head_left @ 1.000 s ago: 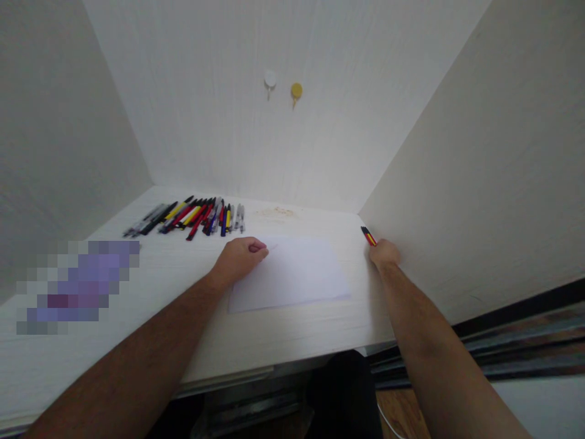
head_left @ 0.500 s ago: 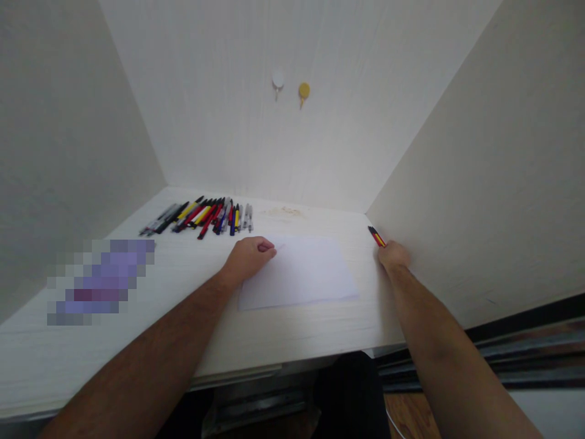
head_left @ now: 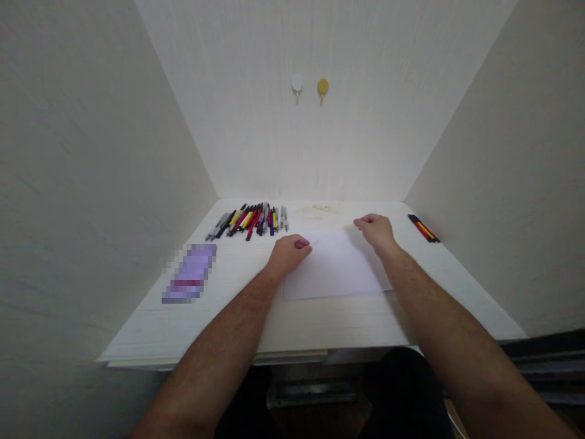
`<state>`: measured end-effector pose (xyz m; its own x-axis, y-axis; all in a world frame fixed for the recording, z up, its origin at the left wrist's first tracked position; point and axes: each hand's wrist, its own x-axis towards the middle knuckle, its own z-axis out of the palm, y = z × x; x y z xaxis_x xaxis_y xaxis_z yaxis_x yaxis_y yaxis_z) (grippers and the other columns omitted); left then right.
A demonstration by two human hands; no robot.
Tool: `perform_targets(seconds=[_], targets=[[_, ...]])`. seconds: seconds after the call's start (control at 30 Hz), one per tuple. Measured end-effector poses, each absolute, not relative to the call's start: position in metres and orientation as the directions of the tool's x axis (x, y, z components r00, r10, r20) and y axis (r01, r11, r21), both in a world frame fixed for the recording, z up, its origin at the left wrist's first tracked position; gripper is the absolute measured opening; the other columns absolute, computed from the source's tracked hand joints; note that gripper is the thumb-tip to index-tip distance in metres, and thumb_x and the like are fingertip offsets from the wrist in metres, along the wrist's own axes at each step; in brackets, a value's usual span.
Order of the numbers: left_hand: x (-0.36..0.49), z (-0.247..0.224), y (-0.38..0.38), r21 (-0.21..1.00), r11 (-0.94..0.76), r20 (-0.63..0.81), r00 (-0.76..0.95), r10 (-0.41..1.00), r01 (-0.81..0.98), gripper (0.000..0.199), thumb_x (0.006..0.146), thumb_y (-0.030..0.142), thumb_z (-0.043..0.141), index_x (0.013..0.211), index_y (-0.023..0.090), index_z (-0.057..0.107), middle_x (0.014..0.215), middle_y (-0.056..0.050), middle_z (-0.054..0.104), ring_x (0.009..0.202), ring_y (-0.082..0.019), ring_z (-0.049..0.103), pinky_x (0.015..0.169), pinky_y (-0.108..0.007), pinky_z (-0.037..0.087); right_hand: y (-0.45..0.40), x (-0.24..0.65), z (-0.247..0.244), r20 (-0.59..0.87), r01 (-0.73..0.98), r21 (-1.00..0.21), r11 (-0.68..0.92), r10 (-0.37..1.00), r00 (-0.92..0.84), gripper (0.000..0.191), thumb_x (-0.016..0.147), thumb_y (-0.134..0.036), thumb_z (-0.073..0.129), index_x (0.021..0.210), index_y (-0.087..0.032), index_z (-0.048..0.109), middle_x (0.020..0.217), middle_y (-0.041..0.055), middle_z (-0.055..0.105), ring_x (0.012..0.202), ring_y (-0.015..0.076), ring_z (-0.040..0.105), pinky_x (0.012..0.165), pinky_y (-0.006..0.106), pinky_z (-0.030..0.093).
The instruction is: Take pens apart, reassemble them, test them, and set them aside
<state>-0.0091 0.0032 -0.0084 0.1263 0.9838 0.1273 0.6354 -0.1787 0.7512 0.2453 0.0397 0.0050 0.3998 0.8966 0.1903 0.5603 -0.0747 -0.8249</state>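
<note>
Right hand [head_left: 378, 233] pinched, left hand [head_left: 289, 256] curled, each near a far corner of the paper [head_left: 340, 271]; holding anything? I can't tell.

Paper [head_left: 336, 271] between apparent pen groups [head_left: 251, 224]

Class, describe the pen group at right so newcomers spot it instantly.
On the white desk, look past the right hand to the right wall. Close to it lies the small pen group: black, red and yellow. Unlike the bigger, jumbled pen pile at left, its few pens lie side by side.
</note>
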Motion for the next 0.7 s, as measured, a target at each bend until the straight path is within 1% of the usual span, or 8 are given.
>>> perform_targets(seconds=[0.07,0.13,0.3,0.4,0.5,0.57,0.63,0.7], targets=[[-0.01,-0.009,0.003,0.757,-0.176,0.125,0.125,0.984,0.629,0.02,0.073,0.032,0.067,0.086,0.019,0.073,0.081,-0.005,0.073,0.078,-0.019,0.067,0.076,-0.029,0.052,0.038,0.223,0.002,0.182,0.555,-0.831,-0.037,0.925,0.334,0.021,0.066,-0.036,0.064,0.067,-0.015,0.066,0.061,0.0031,0.065,0.054,0.0135,0.053,0.053,0.025,0.038],[-0.011,-0.01,0.003,0.762,-0.168,0.122,0.116,0.986,0.625,0.019,0.073,0.031,0.067,0.086,0.019,0.073,0.081,-0.005,0.073,0.078,-0.019,0.067,0.075,-0.029,0.052,0.037,0.211,-0.006,0.176,0.596,-0.803,-0.031,0.942,0.286,0.018,0.066,-0.034,0.063,0.065,-0.016,0.066,0.062,0.0031,0.065,0.056,0.0136,0.055,0.055,0.025,0.038],[-0.01,-0.018,0.006,0.778,-0.159,0.112,0.113,0.987,0.609,0.019,0.071,0.031,0.069,0.085,0.019,0.072,0.08,-0.005,0.073,0.075,-0.018,0.067,0.071,-0.029,0.052,0.033,0.206,-0.03,0.205,0.744,-0.667,-0.038,0.951,0.233,0.017,0.071,-0.032,0.059,0.067,-0.018,0.067,0.069,0.0045,0.069,0.065,0.0152,0.059,0.061,0.026,0.04],[-0.013,-0.019,0.01,0.809,-0.121,0.092,0.08,0.993,0.575,0.02,0.073,0.033,0.067,0.087,0.019,0.071,0.077,-0.005,0.072,0.07,-0.017,0.066,0.067,-0.028,0.051,0.032,0.208,-0.035,0.225,0.763,-0.647,-0.02,0.95,0.216,0.017,0.072,-0.032,0.059,0.068,-0.019,0.068,0.069,0.0034,0.069,0.065,0.0153,0.059,0.061,0.026,0.04],[-0.029,-0.014,0.017,0.803,-0.078,0.144,-0.065,0.987,0.591,0.021,0.073,0.034,0.065,0.085,0.018,0.069,0.079,-0.005,0.072,0.071,-0.017,0.066,0.069,-0.028,0.05,0.033,0.209,-0.037,0.215,0.747,-0.665,-0.013,0.954,0.208,0.016,0.072,-0.032,0.059,0.068,-0.02,0.067,0.068,0.0022,0.068,0.064,0.0153,0.059,0.06,0.026,0.039],[-0.047,-0.008,0.023,0.742,-0.037,0.255,-0.232,0.939,0.669,0.019,0.075,0.034,0.06,0.082,0.018,0.068,0.082,-0.006,0.071,0.076,-0.019,0.065,0.073,-0.029,0.049,0.033,0.209,-0.037,0.219,0.739,-0.674,-0.006,0.953,0.208,0.015,0.072,-0.032,0.059,0.069,-0.02,0.067,0.069,0.0021,0.068,0.065,0.0155,0.059,0.06,0.027,0.038],[-0.066,-0.004,0.027,0.685,0.046,0.32,-0.356,0.878,0.727,0.019,0.076,0.034,0.056,0.08,0.018,0.066,0.083,-0.008,0.071,0.079,-0.021,0.064,0.077,-0.032,0.047,0.033,0.209,-0.037,0.225,0.735,-0.678,0.007,0.954,0.199,0.015,0.072,-0.032,0.059,0.069,-0.02,0.067,0.07,0.0024,0.068,0.065,0.0154,0.059,0.061,0.027,0.039],[-0.082,-0.004,0.029,0.648,0.143,0.328,-0.443,0.834,0.748,0.02,0.077,0.033,0.053,0.082,0.018,0.065,0.087,-0.01,0.071,0.084,-0.025,0.064,0.08,-0.036,0.045,0.032,0.209,-0.037,0.225,0.73,-0.683,0.016,0.956,0.19,0.015,0.073,-0.032,0.059,0.069,-0.02,0.067,0.07,0.0026,0.068,0.065,0.0153,0.058,0.061,0.027,0.039]])
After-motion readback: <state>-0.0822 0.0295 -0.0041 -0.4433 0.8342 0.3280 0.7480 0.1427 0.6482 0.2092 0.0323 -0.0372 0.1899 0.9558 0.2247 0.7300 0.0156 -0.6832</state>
